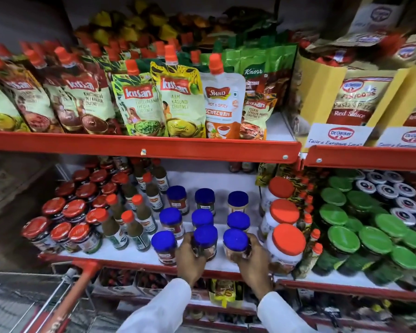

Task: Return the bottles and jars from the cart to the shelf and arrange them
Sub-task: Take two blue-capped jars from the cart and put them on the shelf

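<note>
- Right, far left at the bottom, the shopping cart point(65, 301) with its red handle sits below the lower shelf point(120, 257); its wire basket is too blurred to read for contents.
- On the shelf's left end, dark jars with red lids point(64, 211) crowd together, and just beside them stand green sauce bottles with orange caps point(135, 222).
- Centre now: blue-lidded jars point(203, 200) in three rows running front to back, brown contents showing through the glass.
- Left hand point(190, 254) is curled tight around a blue-lidded jar point(205, 239) at the front of the middle row, jar upright at the shelf's front.
- Right hand point(252, 257) is wrapped around another blue-lidded jar point(235, 241) at the front of the right-hand row, upright too.
- White shelf floor lies bare behind those rows, and narrow gaps run between them.
- To the right, big white tubs with orange lids point(286, 241) stand just beside the right hand.
- Beyond them, green-lidded jars point(360, 234) fill the neighbouring bay.
- Above, chutney pouches point(139, 102) pack the upper shelf point(142, 145).
</note>
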Tool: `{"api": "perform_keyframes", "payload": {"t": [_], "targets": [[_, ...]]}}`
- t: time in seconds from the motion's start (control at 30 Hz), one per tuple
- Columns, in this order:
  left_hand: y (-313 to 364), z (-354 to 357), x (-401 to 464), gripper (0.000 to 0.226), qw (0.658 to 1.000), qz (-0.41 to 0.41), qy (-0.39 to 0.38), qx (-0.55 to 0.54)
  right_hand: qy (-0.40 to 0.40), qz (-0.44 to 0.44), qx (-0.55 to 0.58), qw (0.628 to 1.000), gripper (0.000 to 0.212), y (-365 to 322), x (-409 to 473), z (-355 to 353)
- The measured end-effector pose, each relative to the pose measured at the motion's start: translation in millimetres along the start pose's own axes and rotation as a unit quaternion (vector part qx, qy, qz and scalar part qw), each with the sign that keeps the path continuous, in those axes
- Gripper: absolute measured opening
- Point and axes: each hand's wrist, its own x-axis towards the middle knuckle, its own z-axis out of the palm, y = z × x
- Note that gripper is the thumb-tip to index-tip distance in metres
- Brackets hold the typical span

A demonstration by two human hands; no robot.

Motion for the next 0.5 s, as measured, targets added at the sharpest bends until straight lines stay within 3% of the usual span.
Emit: {"api": "perform_keyframes", "payload": {"t": [0.37,0.5], "targets": [[-11,1,7,0.046,0.999,0.013,-0.022,0.02,-0.004,0.028,-0.023,0.999,0.049,7,8,6],[-9,-9,-3,0.061,0.999,0.031,-0.021,0.022,0.029,0.026,-0.054,0.998,0.053,4,-1,3]]}}
